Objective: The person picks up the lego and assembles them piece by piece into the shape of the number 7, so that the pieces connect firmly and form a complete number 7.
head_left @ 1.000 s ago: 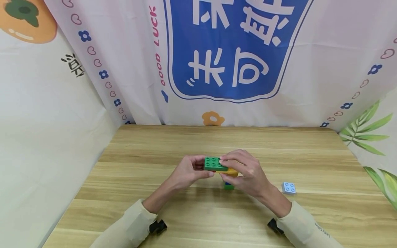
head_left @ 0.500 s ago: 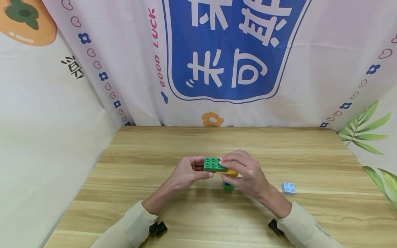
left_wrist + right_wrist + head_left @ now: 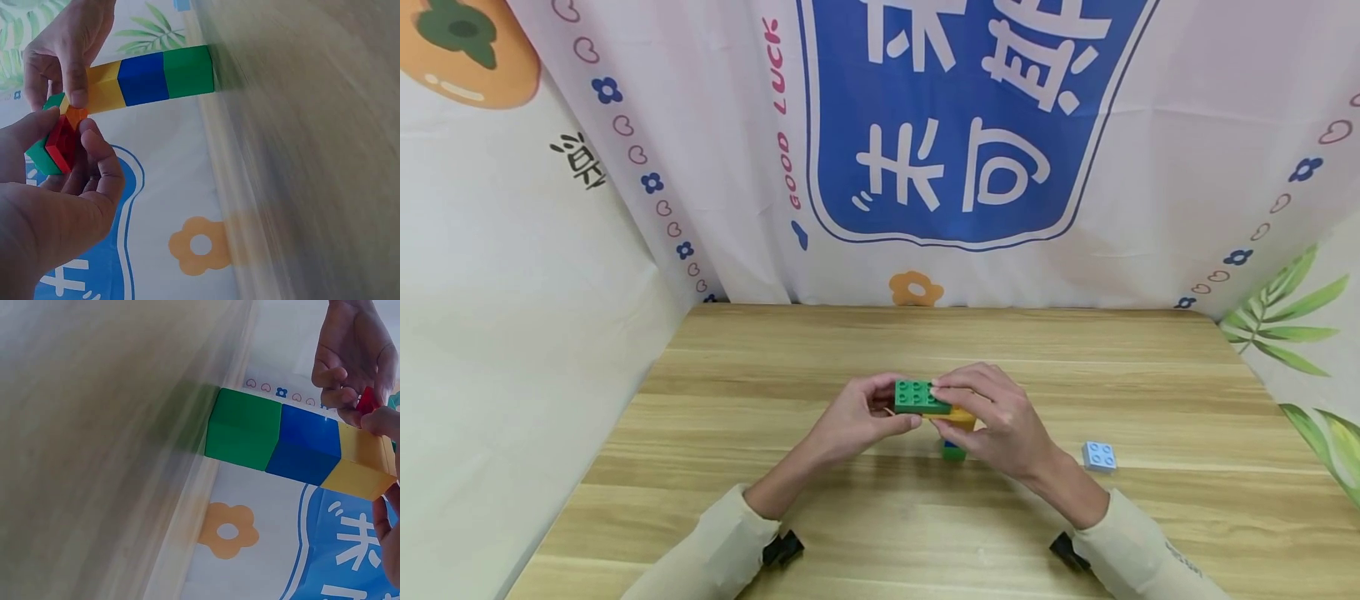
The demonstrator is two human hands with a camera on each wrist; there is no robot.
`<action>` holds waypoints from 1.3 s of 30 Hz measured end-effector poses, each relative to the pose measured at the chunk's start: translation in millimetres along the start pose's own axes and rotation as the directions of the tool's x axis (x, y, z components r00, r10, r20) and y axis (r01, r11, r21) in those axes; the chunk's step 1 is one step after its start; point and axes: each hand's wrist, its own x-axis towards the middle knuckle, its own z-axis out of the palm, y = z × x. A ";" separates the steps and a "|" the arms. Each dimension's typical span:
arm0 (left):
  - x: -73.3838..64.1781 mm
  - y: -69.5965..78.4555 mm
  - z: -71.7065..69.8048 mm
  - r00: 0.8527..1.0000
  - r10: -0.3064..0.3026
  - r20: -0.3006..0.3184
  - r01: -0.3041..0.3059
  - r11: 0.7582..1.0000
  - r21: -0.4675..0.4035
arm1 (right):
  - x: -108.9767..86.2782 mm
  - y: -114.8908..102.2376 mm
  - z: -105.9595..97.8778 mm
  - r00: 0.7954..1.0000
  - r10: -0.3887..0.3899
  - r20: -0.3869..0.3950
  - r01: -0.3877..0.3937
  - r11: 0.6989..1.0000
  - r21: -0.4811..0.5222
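A tower of toy building bricks stands on the wooden table, with a green brick at the bottom, a blue brick above it and a yellow brick higher up. A studded green brick lies across the top and overhangs to the left. My right hand grips the tower's upper end, fingers on the top green brick and thumb in front of the yellow. Under the overhang, my left hand pinches a red brick between thumb and fingers. An orange piece shows beside the red brick; its joint is hidden.
A loose light-blue brick lies on the wooden table, right of the right hand. Behind the table's far edge hangs a printed cloth. Black wrist cameras sit at both sleeves.
Both hands stay nearly in place around the tower. The left thumb has shifted slightly, and the bit of red below the green brick no longer shows in the head view.
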 end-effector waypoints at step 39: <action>-0.7 3.4 -3.5 0.996 -0.066 -0.062 0.071 0.995 0.068 | -48.2 28.3 -69.9 0.980 0.185 -0.074 -0.188 0.981 -0.039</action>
